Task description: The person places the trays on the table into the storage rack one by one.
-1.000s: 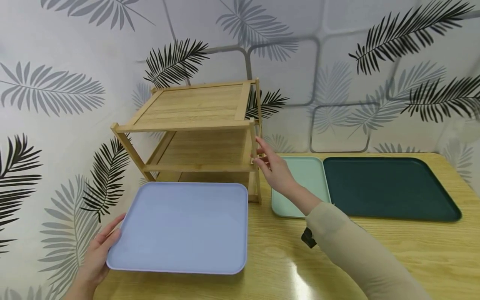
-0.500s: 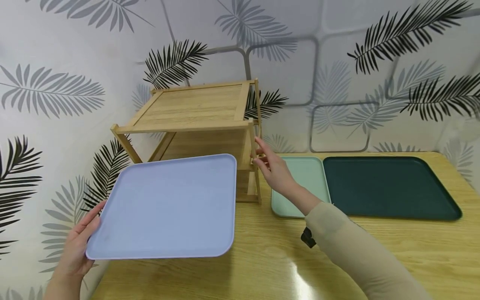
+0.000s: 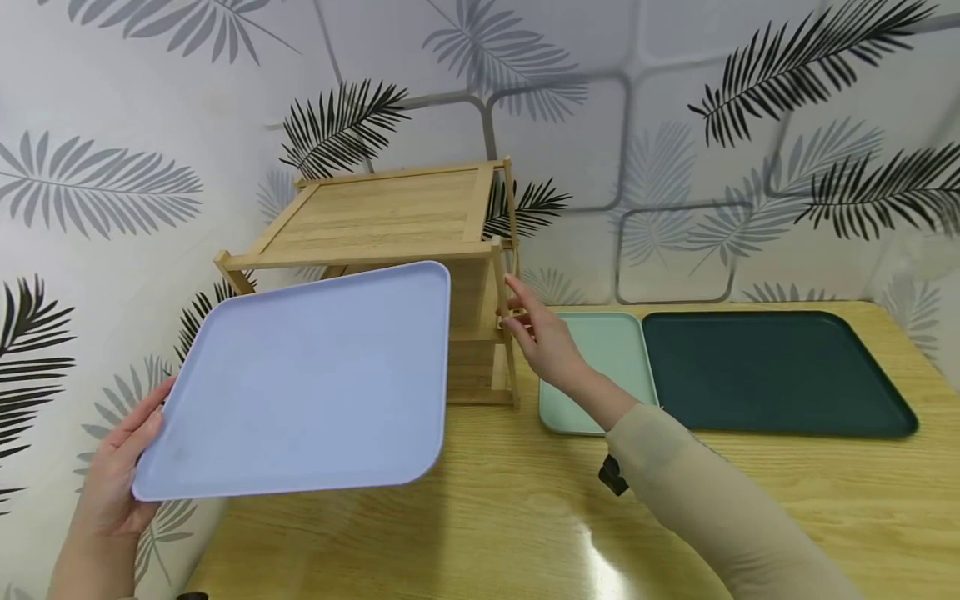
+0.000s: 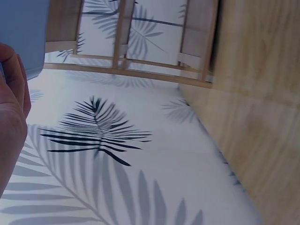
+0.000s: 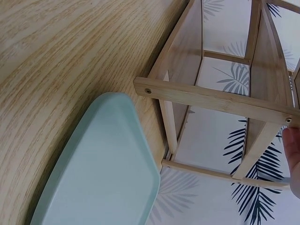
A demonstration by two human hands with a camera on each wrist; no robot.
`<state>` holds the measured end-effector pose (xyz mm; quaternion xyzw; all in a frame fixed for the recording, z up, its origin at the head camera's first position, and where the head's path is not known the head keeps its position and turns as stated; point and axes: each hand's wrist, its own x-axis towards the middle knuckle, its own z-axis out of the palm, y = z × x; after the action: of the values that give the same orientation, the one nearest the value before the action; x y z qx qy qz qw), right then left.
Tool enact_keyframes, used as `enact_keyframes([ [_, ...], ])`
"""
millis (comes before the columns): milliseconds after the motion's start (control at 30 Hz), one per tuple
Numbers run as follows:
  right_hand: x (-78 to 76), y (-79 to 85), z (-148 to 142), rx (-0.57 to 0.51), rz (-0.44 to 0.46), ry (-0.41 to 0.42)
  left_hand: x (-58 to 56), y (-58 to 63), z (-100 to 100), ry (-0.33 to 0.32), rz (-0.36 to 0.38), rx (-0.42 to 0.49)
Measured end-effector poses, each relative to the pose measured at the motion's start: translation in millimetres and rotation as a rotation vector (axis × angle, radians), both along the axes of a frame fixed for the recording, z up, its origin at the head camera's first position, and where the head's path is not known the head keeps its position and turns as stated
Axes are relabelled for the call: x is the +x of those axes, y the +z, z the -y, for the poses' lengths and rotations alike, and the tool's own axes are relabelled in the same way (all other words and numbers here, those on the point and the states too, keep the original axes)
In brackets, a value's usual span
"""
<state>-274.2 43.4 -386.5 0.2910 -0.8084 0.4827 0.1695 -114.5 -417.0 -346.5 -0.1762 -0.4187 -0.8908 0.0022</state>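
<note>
A pale lavender-blue rectangular tray (image 3: 300, 383) is raised above the table, tilted up toward its right side. My left hand (image 3: 112, 475) grips the tray by its left edge, thumb on top; in the left wrist view only part of that hand (image 4: 11, 89) and a corner of the tray show. Behind the tray stands a light wooden tiered shelf (image 3: 375, 217), its lower tiers partly hidden by it. My right hand (image 3: 547, 342) holds the shelf's right front post, with fingertips passing behind it. The right wrist view catches just the edge of this hand (image 5: 293, 157) at the post.
A mint-green tray (image 3: 600, 358) lies flat on the wooden table (image 3: 540, 517), right of the shelf. Beside it lies a larger dark green tray (image 3: 780, 375). A leaf-patterned wall (image 3: 675, 167) runs behind and along the left.
The lavender-blue tray has risen and moved left with my left hand, its right side tipping higher. It now covers more of the shelf's lower tiers. My right hand stays at the post.
</note>
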Motion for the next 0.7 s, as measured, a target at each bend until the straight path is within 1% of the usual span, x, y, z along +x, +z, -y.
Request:
enact_keyframes([
  [100, -0.3, -0.3, 0, -0.002, -0.005, 0.001, -1.6, 8.2, 2, -0.016, -0.005, 0.041],
  [200, -0.2, -0.6, 1, -0.008, -0.005, 0.001, -4.3, 16.2, 2, -0.018, -0.003, 0.061],
  [333, 0.0, -0.9, 2, -0.016, 0.005, 0.004, -8.2, 25.1, 1, 0.007, 0.029, 0.070],
  [533, 0.0, -1.6, 4, -0.025, 0.006, 0.008, -17.9, 37.2, -4, 0.024, 0.067, 0.119],
  [700, -0.1, -2.0, 3, -0.025, -0.008, 0.002, -25.2, 49.6, -10, 0.049, 0.094, 0.110],
])
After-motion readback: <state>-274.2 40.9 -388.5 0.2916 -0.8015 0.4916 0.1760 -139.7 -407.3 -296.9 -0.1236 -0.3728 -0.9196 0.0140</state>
